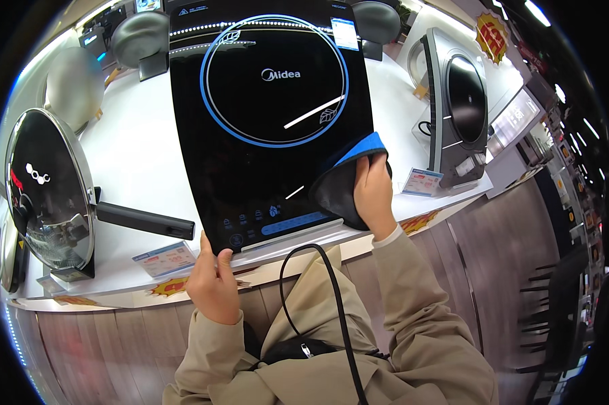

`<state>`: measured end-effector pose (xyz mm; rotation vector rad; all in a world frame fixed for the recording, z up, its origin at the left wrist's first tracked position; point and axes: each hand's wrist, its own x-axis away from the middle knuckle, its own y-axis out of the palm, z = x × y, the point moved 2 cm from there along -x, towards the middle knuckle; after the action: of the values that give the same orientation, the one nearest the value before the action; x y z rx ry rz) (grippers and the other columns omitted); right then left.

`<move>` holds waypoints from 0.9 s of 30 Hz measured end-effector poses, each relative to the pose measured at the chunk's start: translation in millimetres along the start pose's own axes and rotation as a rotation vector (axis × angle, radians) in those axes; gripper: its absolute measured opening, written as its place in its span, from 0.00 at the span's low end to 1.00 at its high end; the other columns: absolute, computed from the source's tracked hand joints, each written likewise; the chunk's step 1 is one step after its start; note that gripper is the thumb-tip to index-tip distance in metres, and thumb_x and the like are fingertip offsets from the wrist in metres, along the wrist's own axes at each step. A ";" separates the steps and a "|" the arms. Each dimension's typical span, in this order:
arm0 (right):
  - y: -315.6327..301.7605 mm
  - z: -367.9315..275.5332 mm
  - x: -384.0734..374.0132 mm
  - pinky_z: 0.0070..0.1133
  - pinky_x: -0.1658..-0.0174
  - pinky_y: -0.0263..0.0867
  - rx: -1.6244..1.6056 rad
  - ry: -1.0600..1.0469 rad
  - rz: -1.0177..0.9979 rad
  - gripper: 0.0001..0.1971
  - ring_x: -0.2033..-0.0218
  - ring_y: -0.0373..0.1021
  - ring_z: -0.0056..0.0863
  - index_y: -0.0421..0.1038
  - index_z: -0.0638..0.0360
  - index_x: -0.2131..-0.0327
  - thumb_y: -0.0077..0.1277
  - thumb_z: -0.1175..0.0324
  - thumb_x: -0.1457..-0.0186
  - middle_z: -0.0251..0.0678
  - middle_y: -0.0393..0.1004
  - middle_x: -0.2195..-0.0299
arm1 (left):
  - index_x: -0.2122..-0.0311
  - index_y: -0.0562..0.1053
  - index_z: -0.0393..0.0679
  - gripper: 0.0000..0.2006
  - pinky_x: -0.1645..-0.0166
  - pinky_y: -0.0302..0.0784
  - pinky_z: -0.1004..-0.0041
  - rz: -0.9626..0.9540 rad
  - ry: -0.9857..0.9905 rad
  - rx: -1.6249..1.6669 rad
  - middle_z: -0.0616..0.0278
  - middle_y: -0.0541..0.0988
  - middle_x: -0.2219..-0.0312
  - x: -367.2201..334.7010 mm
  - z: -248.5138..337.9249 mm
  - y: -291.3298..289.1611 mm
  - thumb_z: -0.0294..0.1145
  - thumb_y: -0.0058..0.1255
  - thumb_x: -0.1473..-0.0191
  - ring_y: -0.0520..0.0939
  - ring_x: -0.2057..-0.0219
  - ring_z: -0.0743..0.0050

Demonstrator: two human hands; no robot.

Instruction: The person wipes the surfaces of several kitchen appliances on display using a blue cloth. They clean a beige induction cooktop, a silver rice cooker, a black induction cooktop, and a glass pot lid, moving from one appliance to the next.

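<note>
A black glass induction cooktop (250, 175) with a blue ring stands tilted up in front of me. My left hand (213, 283) grips its lower left corner, with the thumb on the front edge. In my right hand (375, 192) is a dark cloth (341, 189) with a blue side and black edging, pinched between thumb and fingers. The cloth lies against the lower right part of the glass and covers that corner. Part of the right-hand fingers is hidden behind the cloth's fold.
A pan (51, 196) stands upright at the left, its black handle reaching toward the cooktop. Price cards (163, 259) stand on the white counter (139, 121). Another cooktop (453, 108) stands upright at the right. A black cord (338, 304) hangs in front of my body.
</note>
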<state>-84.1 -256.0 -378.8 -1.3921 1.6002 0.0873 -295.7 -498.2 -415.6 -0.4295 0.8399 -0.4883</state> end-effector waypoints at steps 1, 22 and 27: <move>0.8 1.4 8.2 0.45 0.63 0.66 0.004 -0.014 -0.007 0.15 0.64 0.69 0.64 0.61 0.66 0.54 0.42 0.63 0.34 0.61 0.72 0.62 | 0.46 0.73 0.31 0.23 0.75 0.72 0.70 0.007 -0.003 0.002 0.47 0.78 0.77 -0.3 -0.5 0.4 0.26 0.62 0.47 0.75 0.82 0.61; 32.4 -108.2 32.5 0.51 0.33 0.41 0.026 -0.792 -0.368 0.20 0.45 0.64 0.50 0.75 0.56 0.57 0.56 0.52 0.46 0.42 0.74 0.55 | 0.45 0.74 0.34 0.23 0.77 0.67 0.75 0.035 0.033 0.008 0.54 0.72 0.83 0.3 -7.4 1.3 0.27 0.61 0.46 0.68 0.84 0.75; 6.0 -54.9 32.8 0.50 0.33 0.39 0.194 -0.596 -0.420 0.27 0.43 0.63 0.47 0.76 0.57 0.52 0.53 0.45 0.46 0.40 0.73 0.48 | 0.46 0.73 0.34 0.24 0.74 0.73 0.70 -0.007 -0.004 0.009 0.50 0.78 0.77 -0.6 -4.9 -3.3 0.27 0.62 0.48 0.78 0.81 0.61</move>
<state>-117.6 -310.7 -375.6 -1.3570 0.7902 0.0838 -300.7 -501.3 -416.3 -0.4257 0.8321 -0.4976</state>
